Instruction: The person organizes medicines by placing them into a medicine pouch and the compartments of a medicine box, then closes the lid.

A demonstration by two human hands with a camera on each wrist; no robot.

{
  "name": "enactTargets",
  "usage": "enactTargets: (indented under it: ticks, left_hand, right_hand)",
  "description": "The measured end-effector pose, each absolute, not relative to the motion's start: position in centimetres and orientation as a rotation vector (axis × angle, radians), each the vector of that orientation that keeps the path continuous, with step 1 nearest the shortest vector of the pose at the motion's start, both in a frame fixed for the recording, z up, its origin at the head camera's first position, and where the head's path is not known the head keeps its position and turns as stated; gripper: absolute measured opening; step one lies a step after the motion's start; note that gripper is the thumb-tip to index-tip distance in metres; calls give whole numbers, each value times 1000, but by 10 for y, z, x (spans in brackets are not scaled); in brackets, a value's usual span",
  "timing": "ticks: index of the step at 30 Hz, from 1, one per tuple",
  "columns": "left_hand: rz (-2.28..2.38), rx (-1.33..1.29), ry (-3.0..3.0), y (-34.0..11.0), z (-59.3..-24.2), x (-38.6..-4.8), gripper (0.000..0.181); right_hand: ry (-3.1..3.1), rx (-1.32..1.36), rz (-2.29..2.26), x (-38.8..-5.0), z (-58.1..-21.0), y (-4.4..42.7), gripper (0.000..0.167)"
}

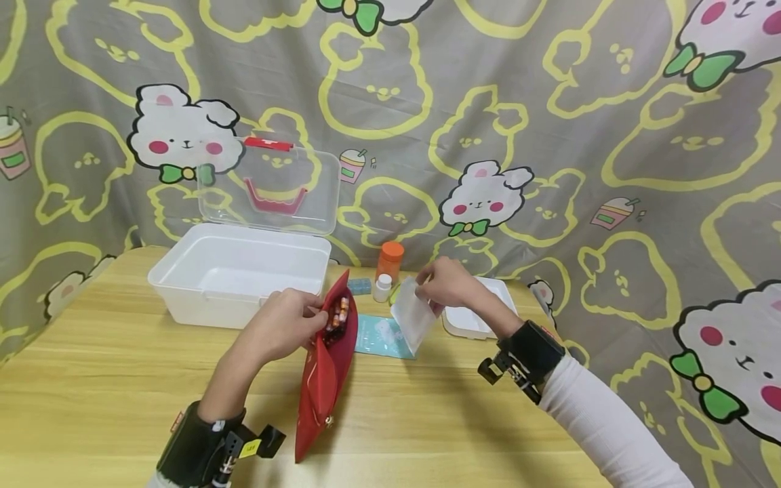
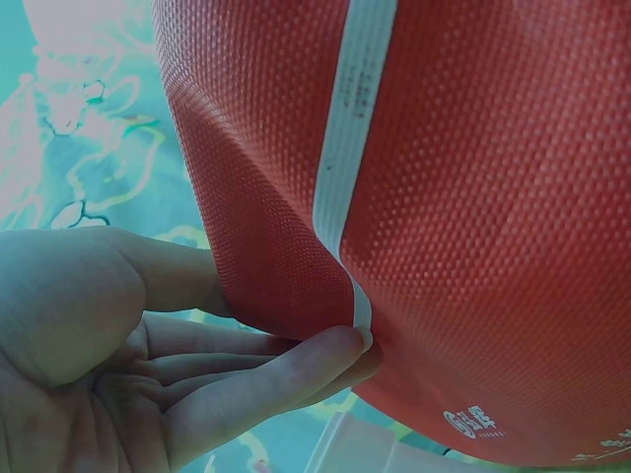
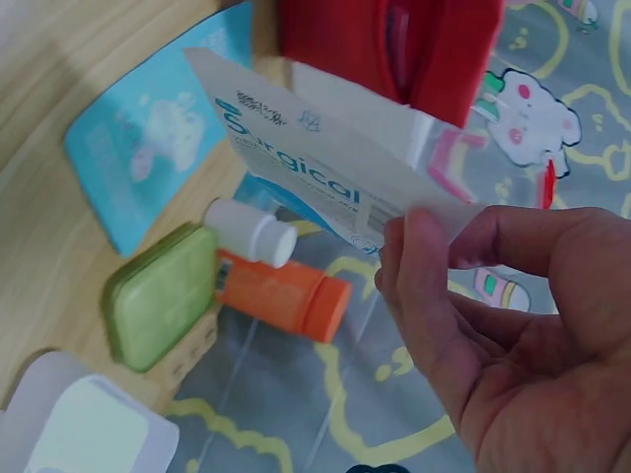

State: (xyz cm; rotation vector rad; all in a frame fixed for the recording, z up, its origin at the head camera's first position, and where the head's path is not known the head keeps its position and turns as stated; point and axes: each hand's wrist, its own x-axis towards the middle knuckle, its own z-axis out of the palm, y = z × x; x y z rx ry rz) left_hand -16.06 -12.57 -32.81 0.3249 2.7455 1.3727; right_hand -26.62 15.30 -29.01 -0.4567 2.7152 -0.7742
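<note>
My left hand (image 1: 289,317) grips the upper edge of a red fabric pouch (image 1: 317,390), held upright and tilted above the table. The pouch's mouth gapes, and orange-and-white capsules (image 1: 339,313) show inside. In the left wrist view, the fingers pinch the pouch (image 2: 473,246) beside a white strip (image 2: 345,148). To the right of it, my right hand (image 1: 448,283) pinches a flat white packet (image 1: 413,317) by its top corner. In the right wrist view, the packet (image 3: 315,163) bears blue print reading "surgical". It hangs apart from the pouch, over a light-blue packet (image 1: 383,337) on the table.
At the back left stands a clear plastic box (image 1: 238,308), its lid (image 1: 305,169) raised. An orange bottle (image 1: 390,257), a white bottle (image 1: 382,288) and a blue item (image 1: 360,287) stand behind the packets. A green case (image 3: 163,296) lies near a white container (image 1: 466,325).
</note>
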Motion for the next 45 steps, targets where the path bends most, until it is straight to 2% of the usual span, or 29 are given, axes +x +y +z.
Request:
enactTargets:
  ticks: [8,16,29,45]
  left_hand:
    - [1378,320,2743,-126,-328,-160,24]
    - [1371,338,2752,-126,-329,-160,24]
    - [1373,316,2741,-126,-330,-161,26]
    - [1363,315,2752,-124,-329,-160,22]
  right_hand:
    - [2596,-533,-992,-253,-275,140,25]
    - [2504,-570,-1074,-237,-266,126,32]
    - [2365,-536,-1061,-230,-287,107,40]
    - [2261,-566,-1142,-228,-298,95,40]
